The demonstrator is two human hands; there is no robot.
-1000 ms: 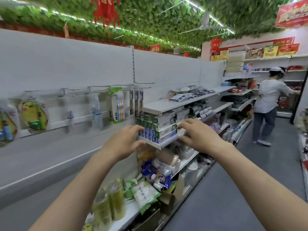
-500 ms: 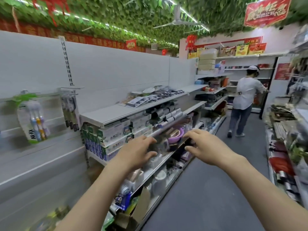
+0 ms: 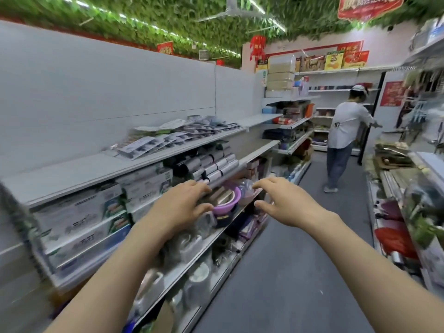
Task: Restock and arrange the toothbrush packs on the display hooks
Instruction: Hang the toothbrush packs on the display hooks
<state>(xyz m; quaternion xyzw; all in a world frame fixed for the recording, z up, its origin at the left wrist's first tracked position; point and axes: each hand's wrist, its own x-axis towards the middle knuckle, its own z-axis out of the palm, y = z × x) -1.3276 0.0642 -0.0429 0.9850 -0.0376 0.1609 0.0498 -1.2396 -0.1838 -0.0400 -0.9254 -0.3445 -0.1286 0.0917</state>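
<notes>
A shop aisle, blurred. Left hand (image 3: 179, 209) and right hand (image 3: 286, 206) reach forward, fingers spread, holding nothing. Flat packs (image 3: 177, 137) – possibly toothbrushes – lie on the top shelf (image 3: 72, 173); no hooks visible. Risk: reaching low could knock the purple bowl (image 3: 228, 200).

so the shelves (image 3: 79, 173) look like painted sheet metal, smooth and matt off-white, same finish as the flat back panel (image 3: 108, 92) behind them. boxes (image 3: 79, 212) underneath are cardboard with a slight sheen, and the rolls (image 3: 216, 164) next to them seem wrapped in shiny silver film, though it's too blurry to be sure. purple bowl (image 3: 227, 203) is glossy plastic. floor (image 3: 300, 272) is dull dark grey, maybe a bit grainy. ceiling is covered in fake plastic leaves (image 3: 144, 13)
</notes>
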